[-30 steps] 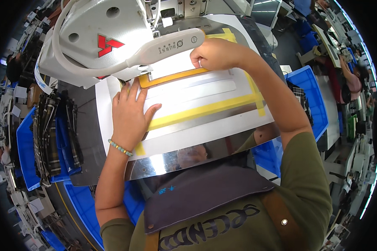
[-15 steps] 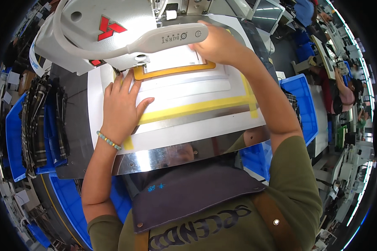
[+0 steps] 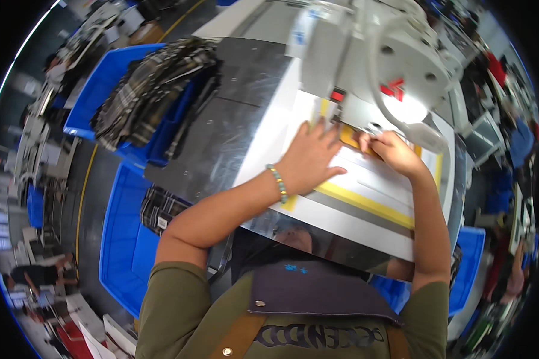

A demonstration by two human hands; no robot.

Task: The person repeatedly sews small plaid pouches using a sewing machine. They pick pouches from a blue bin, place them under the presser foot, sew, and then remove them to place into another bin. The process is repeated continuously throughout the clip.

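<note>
Beneath the white machine head (image 3: 416, 73), I seem to be positioning the yellow-orange frame (image 3: 348, 137), my right hand (image 3: 395, 154) curled at it (whether gripping, I can't tell), my left hand (image 3: 310, 157) spread open on the white sheet (image 3: 268, 143), and the next move calls for even pressure.

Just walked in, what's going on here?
A person works two-handed at a white machine. The left hand lies spread over the white sheet. The right hand, fingers curled, is at the orange frame; whether it grips is unclear. Plaid cloth is piled over a blue bin at left.
</note>
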